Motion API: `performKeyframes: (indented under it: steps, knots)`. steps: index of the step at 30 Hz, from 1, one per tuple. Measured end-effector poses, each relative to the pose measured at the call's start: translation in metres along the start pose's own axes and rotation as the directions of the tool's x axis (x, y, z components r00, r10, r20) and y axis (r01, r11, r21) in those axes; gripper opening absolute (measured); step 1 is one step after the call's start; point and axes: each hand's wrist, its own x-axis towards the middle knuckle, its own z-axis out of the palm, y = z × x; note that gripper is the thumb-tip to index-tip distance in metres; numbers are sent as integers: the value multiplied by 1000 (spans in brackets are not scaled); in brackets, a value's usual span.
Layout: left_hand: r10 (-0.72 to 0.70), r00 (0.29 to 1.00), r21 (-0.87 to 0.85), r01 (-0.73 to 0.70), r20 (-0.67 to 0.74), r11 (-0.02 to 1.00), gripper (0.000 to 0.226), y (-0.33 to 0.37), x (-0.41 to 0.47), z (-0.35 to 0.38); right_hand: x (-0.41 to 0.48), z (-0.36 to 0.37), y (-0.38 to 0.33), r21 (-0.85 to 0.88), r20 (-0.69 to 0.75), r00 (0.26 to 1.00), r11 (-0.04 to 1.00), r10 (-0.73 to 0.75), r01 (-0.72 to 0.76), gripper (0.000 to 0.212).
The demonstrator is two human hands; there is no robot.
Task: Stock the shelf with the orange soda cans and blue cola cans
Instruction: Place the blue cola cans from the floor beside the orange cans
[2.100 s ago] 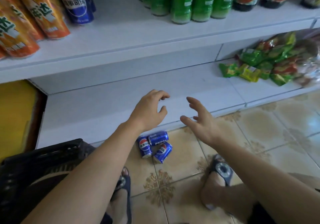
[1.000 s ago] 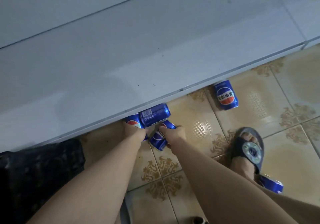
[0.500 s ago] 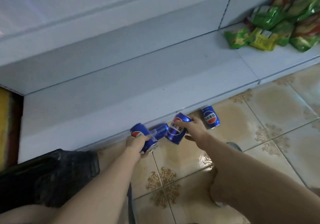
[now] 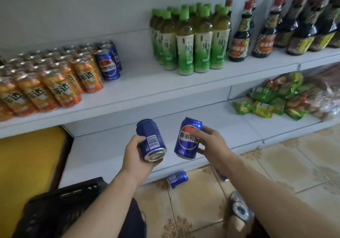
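Gripping cans: left hand, right hand

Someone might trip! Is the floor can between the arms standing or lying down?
Lying down: the can rests on its side on the tiles.

There is only one camera. It sits on the person's head and looks forward and down. It is close to the shelf, which fills the top of the view from side to side. The floor shows at the bottom right. The left hand and right hand reach in from the bottom edge, near the middle.
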Motion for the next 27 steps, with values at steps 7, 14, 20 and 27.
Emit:
performKeyframes:
  steps: [7, 14, 20, 27]
  knots:
    - [74, 996, -132, -80, -51, 988, 57, -2, -24, 4, -9, 41, 4, 274, 141, 990, 960, 15, -53, 46]
    - [189, 982, -188, -185, 5, 965, 45, 41, -15, -22, 32, 82, -16, 251, 253, 967, 966, -3, -63, 46]
    - [293, 954, -233, -271, 65, 934, 53, 80, 2, -38, 83, 157, -75, 227, 328, 940, 974, -90, 14, 65]
    - [308, 943, -294, -260, 130, 920, 56, 99, 18, -51, 140, 245, -117, -62, 204, 960, 976, -190, 206, 61]
